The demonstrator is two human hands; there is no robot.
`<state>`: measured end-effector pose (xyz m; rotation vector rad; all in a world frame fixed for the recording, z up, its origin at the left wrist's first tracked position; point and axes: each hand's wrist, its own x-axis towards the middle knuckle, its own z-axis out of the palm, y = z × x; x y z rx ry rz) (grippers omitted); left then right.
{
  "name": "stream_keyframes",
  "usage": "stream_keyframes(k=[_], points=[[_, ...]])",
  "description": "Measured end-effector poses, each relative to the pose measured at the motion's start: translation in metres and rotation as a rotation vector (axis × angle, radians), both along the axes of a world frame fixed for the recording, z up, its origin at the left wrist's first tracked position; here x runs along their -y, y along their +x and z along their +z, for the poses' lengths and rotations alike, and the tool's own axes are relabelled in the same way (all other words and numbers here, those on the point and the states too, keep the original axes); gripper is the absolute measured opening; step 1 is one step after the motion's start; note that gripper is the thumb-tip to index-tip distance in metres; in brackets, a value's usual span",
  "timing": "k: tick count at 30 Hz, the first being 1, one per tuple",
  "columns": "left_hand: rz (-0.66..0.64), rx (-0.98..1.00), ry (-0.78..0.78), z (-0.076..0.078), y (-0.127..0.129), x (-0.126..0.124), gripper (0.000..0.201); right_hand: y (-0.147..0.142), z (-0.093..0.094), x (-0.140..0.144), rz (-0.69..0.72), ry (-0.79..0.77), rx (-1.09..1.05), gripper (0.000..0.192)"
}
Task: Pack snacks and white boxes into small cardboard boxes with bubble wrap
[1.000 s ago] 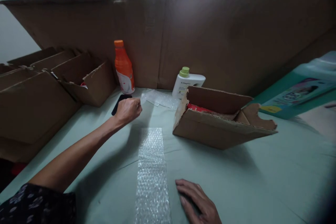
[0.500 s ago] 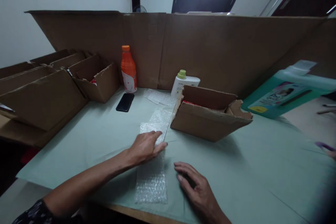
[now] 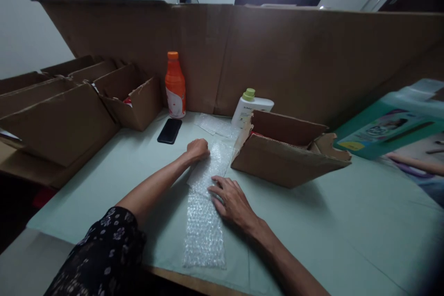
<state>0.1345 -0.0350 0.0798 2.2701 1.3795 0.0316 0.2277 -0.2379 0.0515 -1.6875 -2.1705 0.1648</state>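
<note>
A long strip of bubble wrap (image 3: 204, 240) lies on the cloth-covered table, its near end close to the front edge. Another piece of bubble wrap (image 3: 219, 156) overlaps its far end at a slant. My left hand (image 3: 198, 149) is closed at the left edge of this upper piece, its fingertips partly hidden. Fingers apart and slightly bent, my right hand (image 3: 231, 201) rests against the right side of the wrap where the pieces overlap. More bubble wrap (image 3: 217, 125) lies flat farther back, by the white bottle (image 3: 248, 108).
An open cardboard box (image 3: 277, 159) stands right of the wrap. Several cardboard boxes (image 3: 58, 120) line the left side. A black phone (image 3: 169, 131) and an orange bottle (image 3: 175, 88) are behind my left hand. A green jug (image 3: 388, 125) and another person's arm (image 3: 416, 164) are at the right.
My left hand has moved away from me along the wrap and closed at its edge. My right hand has come up and left onto the wrap. The other person's arm has come further into view.
</note>
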Motion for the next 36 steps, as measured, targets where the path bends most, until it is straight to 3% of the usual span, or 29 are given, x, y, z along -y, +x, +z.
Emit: stream_keyframes(k=[4, 9, 14, 17, 22, 28, 34, 36], points=[[0.030, 0.132, -0.019, -0.001, -0.012, 0.001, 0.031, 0.011, -0.005, -0.006, -0.007, 0.039, -0.066, 0.021], [0.108, 0.360, -0.006, 0.005, -0.052, 0.023, 0.017, 0.020, 0.013, 0.001, 0.034, 0.137, -0.133, 0.020], [0.193, 0.487, 0.006, -0.012, -0.084, 0.052, 0.016, 0.015, 0.019, 0.014, 0.101, 0.164, -0.149, 0.022], [0.202, 0.471, -0.029, -0.020, -0.088, 0.058, 0.020, 0.013, 0.012, 0.018, 0.130, 0.094, -0.112, 0.029], [0.220, 0.471, -0.082, -0.018, -0.086, 0.053, 0.021, 0.011, 0.013, 0.025, 0.118, 0.064, -0.112, 0.036], [0.303, 0.519, -0.352, -0.023, -0.082, 0.053, 0.022, 0.015, 0.017, 0.040, 0.061, 0.113, -0.140, 0.027], [0.339, 0.634, -0.573, -0.017, -0.086, 0.062, 0.012, 0.019, 0.024, 0.081, 0.072, 0.063, -0.106, 0.026], [0.339, 0.670, -0.594, -0.013, -0.090, 0.065, 0.020, 0.017, 0.027, 0.100, 0.097, -0.012, -0.084, 0.031]])
